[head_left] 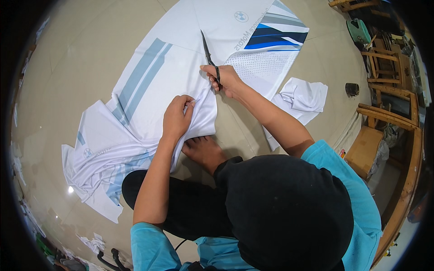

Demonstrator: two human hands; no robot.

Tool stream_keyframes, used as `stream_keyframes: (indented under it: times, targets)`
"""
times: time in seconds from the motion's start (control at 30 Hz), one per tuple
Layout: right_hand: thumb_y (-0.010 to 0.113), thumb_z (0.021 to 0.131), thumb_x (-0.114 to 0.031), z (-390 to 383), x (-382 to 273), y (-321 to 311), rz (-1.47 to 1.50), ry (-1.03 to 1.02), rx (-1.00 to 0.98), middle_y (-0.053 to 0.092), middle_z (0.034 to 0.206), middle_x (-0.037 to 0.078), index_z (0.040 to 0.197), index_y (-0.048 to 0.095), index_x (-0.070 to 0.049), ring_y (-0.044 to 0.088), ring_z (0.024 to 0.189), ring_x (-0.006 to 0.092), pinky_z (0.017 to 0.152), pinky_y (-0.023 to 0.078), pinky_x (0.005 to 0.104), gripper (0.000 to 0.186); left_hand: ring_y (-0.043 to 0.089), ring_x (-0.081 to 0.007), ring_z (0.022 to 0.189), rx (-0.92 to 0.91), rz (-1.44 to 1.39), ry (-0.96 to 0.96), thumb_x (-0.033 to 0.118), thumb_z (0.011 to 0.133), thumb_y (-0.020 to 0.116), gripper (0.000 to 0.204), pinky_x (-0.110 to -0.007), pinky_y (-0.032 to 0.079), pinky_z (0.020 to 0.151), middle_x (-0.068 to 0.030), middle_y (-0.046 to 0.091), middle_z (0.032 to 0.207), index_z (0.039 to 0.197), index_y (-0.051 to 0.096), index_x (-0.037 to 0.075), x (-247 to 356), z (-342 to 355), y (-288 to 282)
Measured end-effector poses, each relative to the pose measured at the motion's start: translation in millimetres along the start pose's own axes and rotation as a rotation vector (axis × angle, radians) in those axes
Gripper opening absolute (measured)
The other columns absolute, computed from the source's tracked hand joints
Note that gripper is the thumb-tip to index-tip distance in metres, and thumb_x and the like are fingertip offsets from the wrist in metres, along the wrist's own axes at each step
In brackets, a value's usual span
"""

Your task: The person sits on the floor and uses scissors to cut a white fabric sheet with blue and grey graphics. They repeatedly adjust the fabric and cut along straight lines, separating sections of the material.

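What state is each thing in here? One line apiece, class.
White printed fabric: partly spread, partly bunched
Scissors: gripped; blade opening unclear
Left hand: closed on the printed fabric
Right hand: closed around the scissors' handle
White fabric piece, right: crumpled
White scrap, lower left: crumpled

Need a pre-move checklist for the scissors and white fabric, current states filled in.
1. Right hand gripping scissors by the handles: ok.
2. Left hand gripping printed white fabric: ok, cloth gathered at fingertips.
3. Left hand clear of scissors' blades: ok, nearer the body.
4. Bare foot clear of scissors: ok, though close to fabric's edge.
5. Fabric flat throughout: not ok, bunched at lower left.
6. Scissors open or closed: cannot tell.
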State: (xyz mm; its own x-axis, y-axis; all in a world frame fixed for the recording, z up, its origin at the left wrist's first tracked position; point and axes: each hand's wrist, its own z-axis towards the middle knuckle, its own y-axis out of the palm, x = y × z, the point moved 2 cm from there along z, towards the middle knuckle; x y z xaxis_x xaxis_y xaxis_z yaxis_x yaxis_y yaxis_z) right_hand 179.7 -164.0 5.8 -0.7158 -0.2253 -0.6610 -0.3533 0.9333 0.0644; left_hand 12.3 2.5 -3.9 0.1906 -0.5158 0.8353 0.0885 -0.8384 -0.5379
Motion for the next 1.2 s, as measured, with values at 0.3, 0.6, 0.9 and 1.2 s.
stream_keyframes:
  times: [0.3, 0.6, 0.9, 1.2]
  targets:
    - [0.09, 0.096, -0.035, 8, -4, -2, 0.015, -0.02, -0.013, 0.057, 0.064, -0.003, 0.076, 0.062, -0.014, 0.051, 0.049, 0.0079, 0.045, 0.04, 0.0266, 0.04, 0.07, -0.0325, 0.085, 0.01, 0.013, 0.006, 0.018, 0.105, 0.075, 0.018, -0.044, 0.056, 0.079, -0.0168, 0.073, 0.1, 0.115, 0.076, 0.003, -2, 9, 1]
    - [0.09, 0.094, -0.026, 13, -1, -1, 0.042, -0.031, 0.002, 0.058, 0.063, 0.002, 0.075, 0.063, -0.008, 0.05, 0.048, 0.0113, 0.045, 0.039, 0.0303, 0.038, 0.07, -0.033, 0.085, 0.012, 0.01, 0.009, 0.019, 0.106, 0.074, 0.019, -0.044, 0.056, 0.079, -0.0175, 0.073, 0.099, 0.115, 0.076, 0.002, -1, 8, 0]
    - [0.091, 0.093, -0.027, 11, -4, -3, 0.01, -0.017, 0.013, 0.058, 0.065, 0.002, 0.076, 0.063, -0.008, 0.051, 0.05, 0.012, 0.045, 0.04, 0.0307, 0.039, 0.07, -0.0329, 0.084, 0.01, 0.013, 0.006, 0.019, 0.106, 0.075, 0.019, -0.044, 0.055, 0.078, -0.0176, 0.073, 0.1, 0.114, 0.076, 0.002, -1, 9, 1]
    - [0.09, 0.095, -0.03, 16, -24, 3, 0.021, 0.002, 0.033, 0.058, 0.065, 0.001, 0.075, 0.062, -0.01, 0.051, 0.05, 0.0109, 0.046, 0.04, 0.0299, 0.04, 0.072, -0.0357, 0.094, -0.025, 0.01, -0.042, 0.02, 0.107, 0.072, 0.017, -0.046, 0.057, 0.085, -0.0159, 0.072, 0.103, 0.111, 0.074, 0.003, 2, 9, -1]
